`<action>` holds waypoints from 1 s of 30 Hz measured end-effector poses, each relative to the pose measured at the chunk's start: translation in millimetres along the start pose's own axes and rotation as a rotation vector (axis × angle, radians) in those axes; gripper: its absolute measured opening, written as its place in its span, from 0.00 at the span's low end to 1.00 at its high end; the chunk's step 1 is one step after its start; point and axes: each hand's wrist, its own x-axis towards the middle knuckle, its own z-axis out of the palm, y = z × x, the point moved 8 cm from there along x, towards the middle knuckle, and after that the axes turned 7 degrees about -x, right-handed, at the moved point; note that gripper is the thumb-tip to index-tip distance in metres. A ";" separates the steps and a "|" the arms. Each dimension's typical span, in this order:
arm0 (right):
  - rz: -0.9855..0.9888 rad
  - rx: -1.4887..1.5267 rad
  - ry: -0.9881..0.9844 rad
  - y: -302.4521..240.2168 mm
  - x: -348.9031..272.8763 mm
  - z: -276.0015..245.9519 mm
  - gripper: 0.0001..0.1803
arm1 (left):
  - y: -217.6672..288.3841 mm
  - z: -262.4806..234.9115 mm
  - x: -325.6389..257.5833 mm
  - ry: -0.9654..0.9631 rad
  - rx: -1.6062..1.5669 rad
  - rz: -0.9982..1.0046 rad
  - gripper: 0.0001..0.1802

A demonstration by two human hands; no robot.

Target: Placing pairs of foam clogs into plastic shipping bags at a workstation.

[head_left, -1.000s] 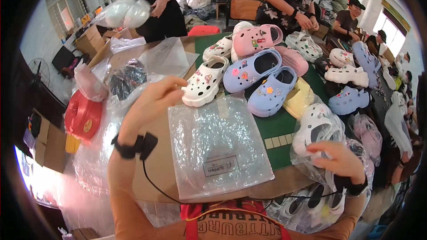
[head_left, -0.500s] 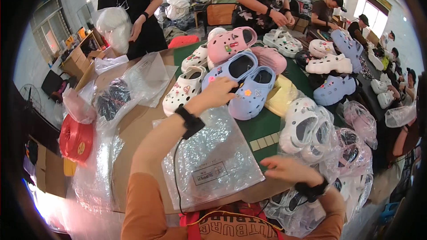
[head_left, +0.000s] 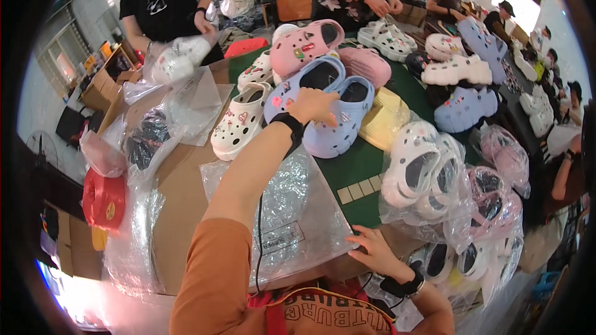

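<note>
My left hand (head_left: 315, 107) reaches over a pair of light blue clogs (head_left: 335, 138) with small charms. Its fingers look apart at the collar of the right-hand clog; their undersides are hidden. A clear plastic bag (head_left: 310, 211) lies flat on the table below the clogs, partly covered by my left forearm. By the right edge of this bag is my right hand (head_left: 375, 251), fingers spread, holding nothing. White clogs (head_left: 241, 124) with charms stand left of the blue pair, and a pink clog (head_left: 304, 46) rests behind it.
Bagged white clogs (head_left: 415, 174) and bagged pink clogs (head_left: 493, 201) are heaped on the right. A yellow clog (head_left: 383, 121) sits beside the blue pair. At left lies a red roll (head_left: 104, 198). Across the table, a person in black handles a bagged pair (head_left: 177, 62).
My left hand has moved right across the blue clogs, onto the right-hand one. My right hand has shifted down and left toward the bag's edge. The person in black has lowered the bagged pair.
</note>
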 end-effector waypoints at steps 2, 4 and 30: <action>0.031 -0.010 -0.024 1.4 -1.0 3.8 0.18 | -2.3 -0.5 3.0 0.033 0.008 -0.001 0.39; 0.044 0.010 -0.034 -3.1 1.2 3.7 0.18 | -1.3 -2.3 -0.7 0.032 -0.005 -0.003 0.37; 0.011 0.300 -0.001 3.9 15.9 11.1 0.22 | -84.7 -43.0 -293.2 0.177 -1.484 -0.445 0.07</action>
